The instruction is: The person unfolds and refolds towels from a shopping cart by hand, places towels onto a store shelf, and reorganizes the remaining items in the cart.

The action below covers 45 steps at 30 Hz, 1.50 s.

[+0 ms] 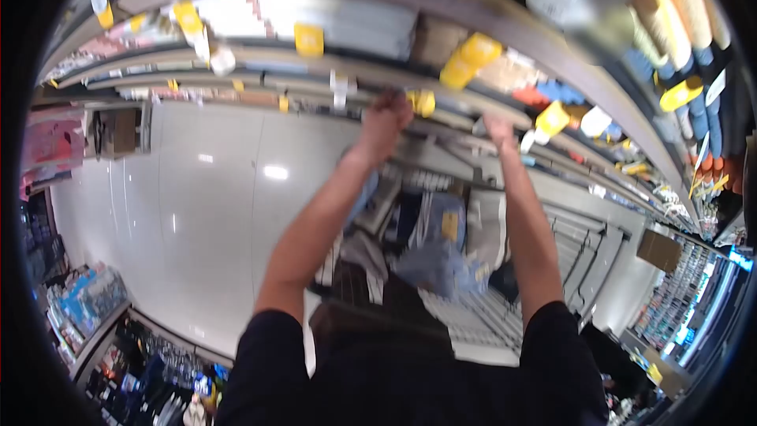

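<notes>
My left hand (386, 120) is at the edge of a lower shelf, beside a yellow tag (423, 102). Its fingers look curled in, and whatever they may hold is hidden. Further right, my right hand (498, 129) reaches to the same shelf front (453, 116), its fingertips blurred and partly out of sight. Below my arms stands a wire cart (473, 317) with folded clothing in it. A light blue garment (441, 268) lies there near a packed blue item with a yellow label (449, 225).
Long shelves curve across the top, carrying white and grey folded goods (339, 28) and yellow tags (473, 59). Garments (670, 8) hang at upper right. Pale glossy floor (213, 213) lies left. A cardboard box (659, 250) is at right; a goods display (87, 300) stands lower left.
</notes>
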Tool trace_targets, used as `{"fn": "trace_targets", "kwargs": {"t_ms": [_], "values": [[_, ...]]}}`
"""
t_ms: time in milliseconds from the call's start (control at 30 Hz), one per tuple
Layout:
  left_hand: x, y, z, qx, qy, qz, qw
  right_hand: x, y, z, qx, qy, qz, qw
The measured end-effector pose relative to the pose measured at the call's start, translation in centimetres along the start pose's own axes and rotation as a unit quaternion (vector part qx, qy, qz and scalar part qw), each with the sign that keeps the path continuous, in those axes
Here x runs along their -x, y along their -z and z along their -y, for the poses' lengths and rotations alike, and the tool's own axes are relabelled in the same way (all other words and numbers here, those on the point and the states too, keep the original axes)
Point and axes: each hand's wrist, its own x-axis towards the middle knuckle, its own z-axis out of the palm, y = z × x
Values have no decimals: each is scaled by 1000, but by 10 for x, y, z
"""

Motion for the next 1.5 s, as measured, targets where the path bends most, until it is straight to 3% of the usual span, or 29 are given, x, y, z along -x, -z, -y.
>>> {"fn": "trace_targets", "kwargs": {"t_ms": [33,67,100,133,200,267,333,433,467,533,567,633,700,767,800,833,900,967,1033,1100,1167,1233,1300,1367,1433,1467,1500], "values": [[24,-25,-41,-63,49,-67,995,24,-1,3,28,0,8,1000],[48,-27,-66,-88,24,-9,996,49,11,3,-6,19,-55,998],[80,-19,-83,-114,6,48,992,82,37,14,64,38,-59,995],[105,-9,-100,-158,32,43,986,111,61,33,53,129,-104,985],[151,20,-117,-255,79,37,963,179,86,26,28,97,-148,984],[178,42,-105,-308,101,46,945,251,104,7,88,93,-163,978],[204,52,-81,-409,166,56,895,326,111,-21,125,44,-137,982],[207,88,-4,-683,133,98,711,441,115,-57,130,-66,-69,987],[197,111,33,-685,129,100,710,472,115,-64,118,-87,-56,988],[182,148,94,-803,156,79,569,522,114,-57,119,-64,5,991],[188,147,104,-807,156,83,563,542,111,-57,114,-69,1,991],[203,133,121,-905,144,47,397,571,105,-63,123,-62,44,989],[201,133,128,-912,180,39,366,581,101,-80,143,-20,28,989],[203,174,123,-826,137,102,537,587,98,-91,103,-60,-11,993],[207,192,116,-798,120,110,580,588,94,-97,113,-43,-34,992],[211,188,97,-805,117,109,571,587,94,-96,103,-45,-40,993],[227,173,68,-754,265,246,549,588,101,-96,114,-113,11,987],[242,162,57,-779,301,193,515,584,99,-103,101,-113,-15,988],[252,146,51,-799,337,137,480,575,107,-100,56,-176,10,983],[258,131,52,-769,295,123,554,574,112,-106,47,-204,37,977],[255,115,52,-777,295,120,544,568,115,-110,45,-198,67,977],[267,96,48,-651,197,-24,732,569,113,-117,33,-194,63,978],[287,54,34,-649,209,-55,730,566,112,-121,24,-171,97,980],[309,11,32,-506,166,-135,836,558,102,-128,34,-153,129,979],[319,2,26,-526,193,-116,820,544,100,-118,109,-60,187,974],[324,-3,33,-460,163,-116,865,535,93,-111,70,-34,158,984],[329,-9,42,-391,132,-113,904,524,95,-93,-65,-55,151,985]]}}
